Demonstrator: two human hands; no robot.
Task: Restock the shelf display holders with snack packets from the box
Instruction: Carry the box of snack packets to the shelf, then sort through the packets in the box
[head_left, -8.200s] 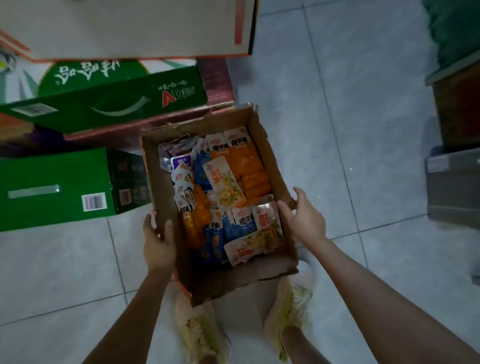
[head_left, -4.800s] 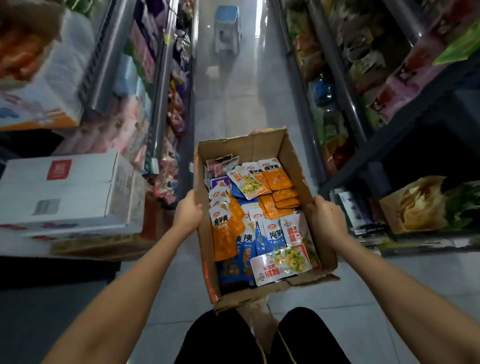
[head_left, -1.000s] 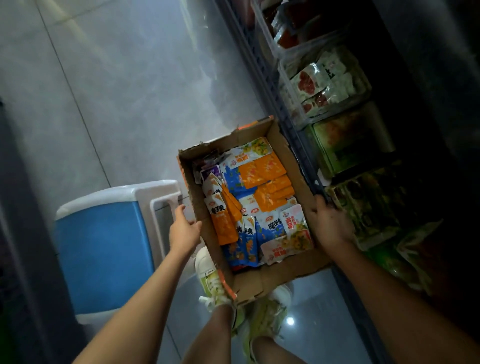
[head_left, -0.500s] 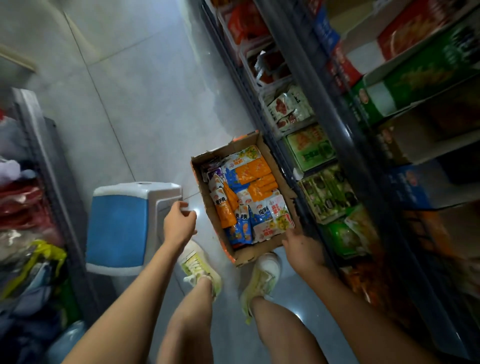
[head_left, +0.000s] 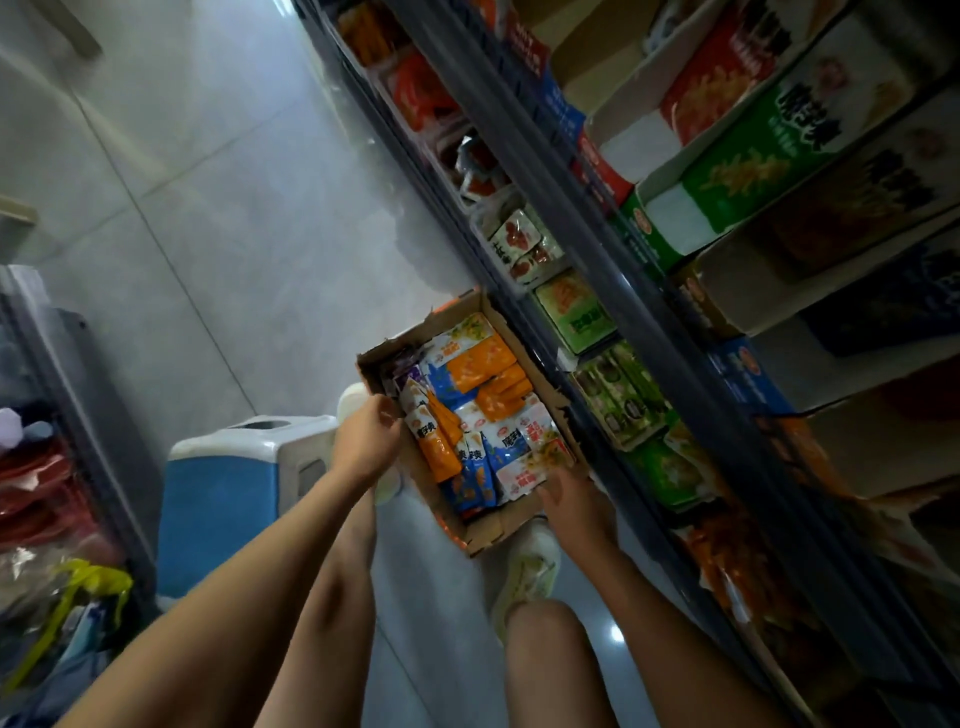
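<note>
Head view: a second ago both hands carried the box (head_left: 488, 532) by its sides. It is now down on the floor (head_left: 234, 208), just below the frame's centre, with its 3 o'clock wall close against the bottom of the shelf (head_left: 597, 249). The carrying looks finished, and picking out packets comes next.

The snack packets (head_left: 483, 384), orange, blue and white, still fill the box, and none has left it. The display holders (head_left: 571, 312) sit just past that wall, toward 2 o'clock, some already holding stock.

Half a second ago the left hand (head_left: 371, 441) hung curled near the blue stool (head_left: 228, 509), which stands at 8 o'clock. It has since swung in to the box's 9 o'clock wall. Its fingers are bent over the rim beside the orange-and-white packets, but I cannot tell whether they pinch a packet, grip the cardboard or hold nothing.

The right hand (head_left: 569, 499) stays at the box's 5 o'clock corner. Its fingers are fairly straight and spread, and they reach onto the white packet lying at the near end. It grips nothing.
</note>
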